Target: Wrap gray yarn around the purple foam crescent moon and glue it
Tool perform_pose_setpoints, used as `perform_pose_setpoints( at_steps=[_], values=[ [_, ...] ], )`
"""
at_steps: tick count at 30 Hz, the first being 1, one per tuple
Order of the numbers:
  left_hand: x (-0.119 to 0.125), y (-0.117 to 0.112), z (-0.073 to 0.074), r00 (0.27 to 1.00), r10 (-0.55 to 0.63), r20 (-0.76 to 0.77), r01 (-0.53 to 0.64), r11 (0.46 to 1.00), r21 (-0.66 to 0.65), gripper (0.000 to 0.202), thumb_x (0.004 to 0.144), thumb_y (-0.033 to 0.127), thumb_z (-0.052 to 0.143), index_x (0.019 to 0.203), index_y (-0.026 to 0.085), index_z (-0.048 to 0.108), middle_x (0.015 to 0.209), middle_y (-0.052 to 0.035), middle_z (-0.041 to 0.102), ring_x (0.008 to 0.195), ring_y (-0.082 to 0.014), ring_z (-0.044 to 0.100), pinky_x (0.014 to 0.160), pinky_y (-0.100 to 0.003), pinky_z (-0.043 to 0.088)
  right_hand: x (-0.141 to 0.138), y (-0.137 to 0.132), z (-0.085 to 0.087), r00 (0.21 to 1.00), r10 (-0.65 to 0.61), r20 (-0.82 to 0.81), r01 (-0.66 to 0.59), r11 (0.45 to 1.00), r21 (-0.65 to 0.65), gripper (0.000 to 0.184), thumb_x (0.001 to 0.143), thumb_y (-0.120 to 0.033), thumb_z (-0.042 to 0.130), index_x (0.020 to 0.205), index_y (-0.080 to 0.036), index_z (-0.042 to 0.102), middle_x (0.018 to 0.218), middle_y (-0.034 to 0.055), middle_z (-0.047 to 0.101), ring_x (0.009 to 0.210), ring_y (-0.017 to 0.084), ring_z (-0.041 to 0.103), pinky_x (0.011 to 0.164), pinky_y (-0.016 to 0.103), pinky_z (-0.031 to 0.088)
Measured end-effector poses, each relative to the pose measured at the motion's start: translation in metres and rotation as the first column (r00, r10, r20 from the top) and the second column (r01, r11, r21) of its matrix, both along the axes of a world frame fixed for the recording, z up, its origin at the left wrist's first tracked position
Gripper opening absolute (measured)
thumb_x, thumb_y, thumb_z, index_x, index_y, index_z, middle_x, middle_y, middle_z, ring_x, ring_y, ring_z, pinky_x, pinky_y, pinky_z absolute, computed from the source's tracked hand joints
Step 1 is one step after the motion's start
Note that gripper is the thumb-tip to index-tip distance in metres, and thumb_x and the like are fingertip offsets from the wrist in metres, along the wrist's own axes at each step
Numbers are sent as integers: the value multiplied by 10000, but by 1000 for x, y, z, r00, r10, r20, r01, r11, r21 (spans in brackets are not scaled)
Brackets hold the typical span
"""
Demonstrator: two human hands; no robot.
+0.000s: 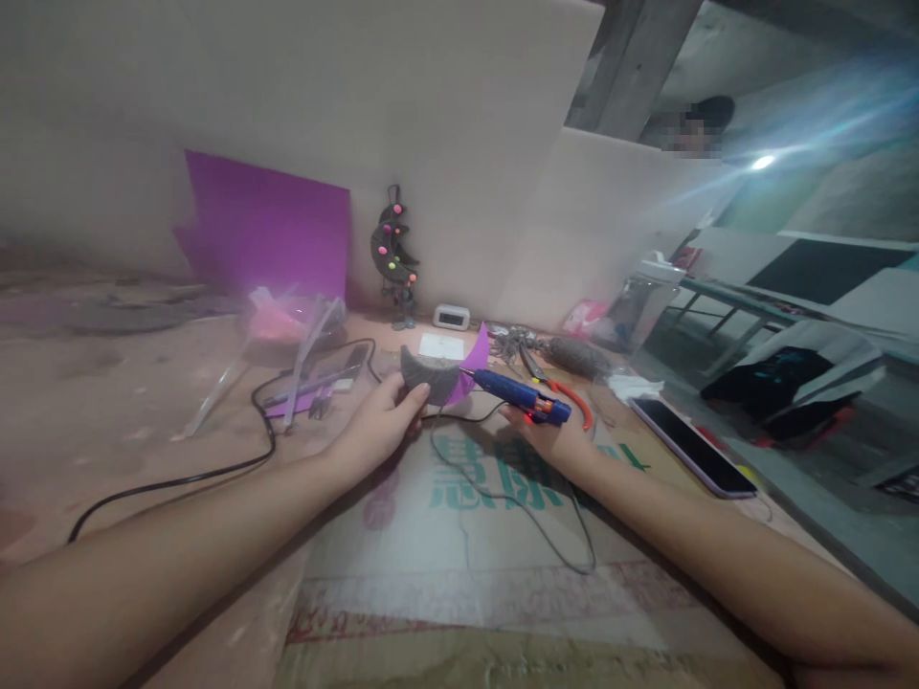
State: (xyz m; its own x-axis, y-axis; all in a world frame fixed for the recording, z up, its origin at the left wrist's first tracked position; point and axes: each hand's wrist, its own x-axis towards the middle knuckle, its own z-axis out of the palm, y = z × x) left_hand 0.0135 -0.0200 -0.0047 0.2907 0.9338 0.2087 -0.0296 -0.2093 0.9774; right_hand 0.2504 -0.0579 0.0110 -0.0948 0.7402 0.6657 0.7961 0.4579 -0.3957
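My left hand is closed round a dark grey crescent piece with a purple sheet piece behind it. My right hand grips a blue glue gun lying across the palm. The gun's tip points left and sits at the edge of the grey piece. Its grey cord loops over the cardboard sheet under both hands.
A purple board and a dark crescent ornament with coloured dots lean on the wall. Clear plastic bags, a black cable, a small white clock, orange-handled pliers and a phone lie around. A person sits at the back right.
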Motion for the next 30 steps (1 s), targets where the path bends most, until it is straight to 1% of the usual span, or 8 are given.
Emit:
perform_pose_setpoints(
  at_steps=[6,10,16,20,24,27,30],
  values=[
    [-1,1,-2,999,7,-37,-5,999,35,216,874,384,539,796,190,485,616,44,503,499,-98,464,462,-214,361,2,1,-2,1000,-3,-8,3,1000,1,252,799,-443,622,677,-229,571,594,-10,596,529,164,554,516,291,453],
    [-1,1,-2,998,3,-56,-1,1000,31,218,880,393,531,813,189,489,626,41,506,507,-100,468,467,-217,363,2,1,-2,999,-3,-42,3,1000,3,271,789,-458,633,674,-220,576,595,-8,603,531,163,556,522,286,462],
    [-1,0,-1,997,9,-77,-7,1000,26,216,886,379,524,796,190,471,622,44,502,509,-96,469,470,-216,357,2,1,-2,1000,11,-27,-11,1000,11,245,788,-439,648,696,-220,587,624,-2,623,565,166,575,565,288,494],
    [0,-2,0,1000,-2,-23,2,1000,8,224,868,375,547,776,191,460,611,52,495,493,-86,462,461,-207,357,3,1,-3,999,-2,-48,3,1000,19,210,800,-427,637,728,-236,591,638,7,630,577,176,586,560,299,499],
    [2,-1,2,999,12,36,-10,998,-56,225,834,367,582,771,189,458,619,49,518,464,-76,467,441,-199,363,3,-1,-1,999,-29,-23,29,999,29,233,806,-441,620,705,-238,569,627,18,614,582,194,584,553,323,498],
    [2,0,3,998,23,58,-17,995,-93,234,831,365,579,764,190,439,615,51,523,459,-70,475,432,-188,367,3,-3,1,1000,-6,9,6,1000,14,237,809,-435,617,692,-238,557,636,14,611,588,187,576,562,318,493],
    [2,0,3,998,25,60,-20,995,-95,250,826,379,584,762,189,434,613,50,530,462,-67,480,431,-181,369,1,-3,3,1000,8,26,-8,1000,-14,240,803,-435,625,691,-234,558,626,4,602,573,174,561,549,301,471]
  ],
)
